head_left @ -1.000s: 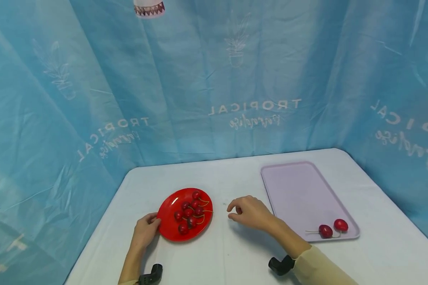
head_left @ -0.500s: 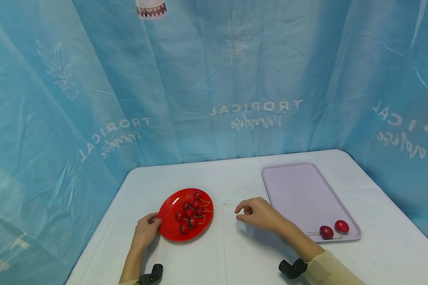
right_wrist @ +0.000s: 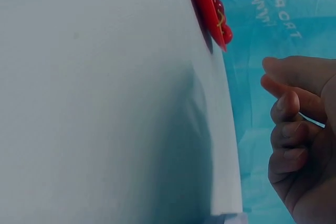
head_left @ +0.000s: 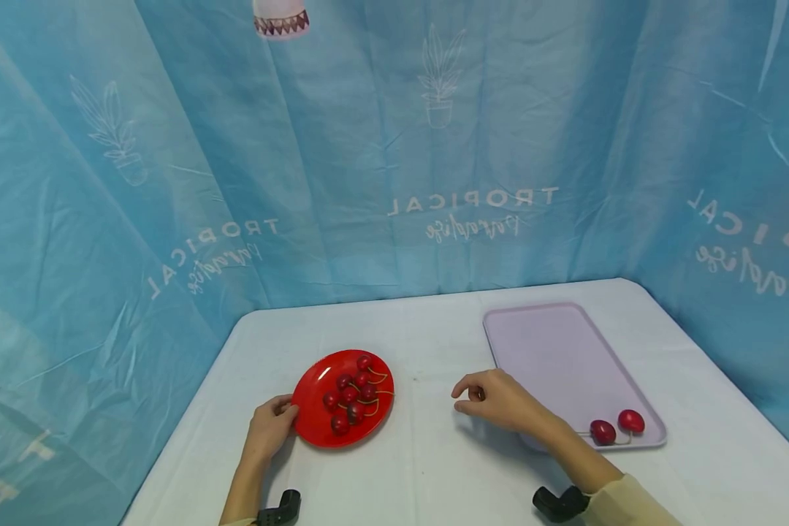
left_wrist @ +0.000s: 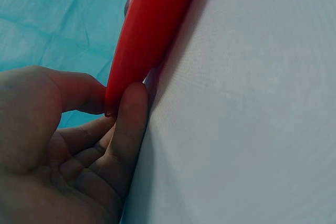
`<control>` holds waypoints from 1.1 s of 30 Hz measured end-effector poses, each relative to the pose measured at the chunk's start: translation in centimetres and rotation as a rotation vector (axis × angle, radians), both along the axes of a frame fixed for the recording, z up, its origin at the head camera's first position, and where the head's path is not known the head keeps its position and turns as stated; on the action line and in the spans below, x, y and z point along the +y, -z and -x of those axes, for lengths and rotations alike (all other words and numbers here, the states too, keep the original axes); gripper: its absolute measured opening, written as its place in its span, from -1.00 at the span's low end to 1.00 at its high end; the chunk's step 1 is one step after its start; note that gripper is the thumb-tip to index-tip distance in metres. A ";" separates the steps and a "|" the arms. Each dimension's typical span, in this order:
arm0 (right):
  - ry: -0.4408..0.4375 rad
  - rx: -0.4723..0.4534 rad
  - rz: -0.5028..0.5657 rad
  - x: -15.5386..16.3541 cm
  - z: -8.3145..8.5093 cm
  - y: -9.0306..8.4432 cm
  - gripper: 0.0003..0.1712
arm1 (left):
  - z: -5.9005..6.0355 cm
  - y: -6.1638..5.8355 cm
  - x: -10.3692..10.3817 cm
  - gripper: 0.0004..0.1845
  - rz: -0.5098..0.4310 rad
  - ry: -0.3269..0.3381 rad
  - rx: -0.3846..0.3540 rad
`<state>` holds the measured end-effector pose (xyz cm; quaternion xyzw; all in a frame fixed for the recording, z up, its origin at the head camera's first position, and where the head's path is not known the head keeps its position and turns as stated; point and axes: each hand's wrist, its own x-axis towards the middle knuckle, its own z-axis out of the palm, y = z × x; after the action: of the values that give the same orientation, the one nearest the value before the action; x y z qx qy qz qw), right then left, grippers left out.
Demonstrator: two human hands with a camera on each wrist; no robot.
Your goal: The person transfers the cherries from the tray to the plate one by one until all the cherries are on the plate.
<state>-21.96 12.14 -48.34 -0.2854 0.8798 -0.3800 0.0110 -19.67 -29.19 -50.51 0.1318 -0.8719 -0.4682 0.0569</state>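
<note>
My left hand (head_left: 268,429) pinches the near-left rim of a round red plate (head_left: 312,425), thumb on top and a finger underneath, as the left wrist view shows. A cluster of several dark red cherries (head_left: 349,394) with green stems lies on that plate. To the plate's right, my right hand (head_left: 497,399) hovers above the white table with fingers loosely curled and nothing between thumb and index finger. In the right wrist view, this hand (right_wrist: 304,129) is well apart from the plate (right_wrist: 206,11). The forearm covers part of the tray's near-left corner.
On the right, a pale purple tray (head_left: 552,343) lies on the white table (head_left: 414,475). Two cherries, one darker (head_left: 603,432) and one brighter red (head_left: 631,421), sit near its front right corner. A blue printed curtain (head_left: 368,146) hangs around the table's back and sides.
My right hand has moved rightward, away from the plate and closer to the tray. The left hand keeps its grip on the plate's rim, and the cherries lie as before.
</note>
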 end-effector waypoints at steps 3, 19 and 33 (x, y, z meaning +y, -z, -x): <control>0.001 0.000 0.002 0.6 -0.1 0.1 -0.85 | 0.1 0.1 0.0 -0.60 0.002 0.001 0.003; 0.057 -0.036 -0.013 3.9 -0.7 0.1 -0.83 | -0.1 0.0 0.1 -0.60 -0.017 -0.004 -0.001; 0.069 -0.067 -0.059 7.3 -1.3 -0.2 -0.86 | 0.1 -0.1 0.0 -0.59 0.003 -0.006 -0.013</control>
<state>-20.66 19.42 -48.15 -0.2414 0.8992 -0.3632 0.0356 -19.77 -29.16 -50.42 0.1372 -0.8726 -0.4657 0.0530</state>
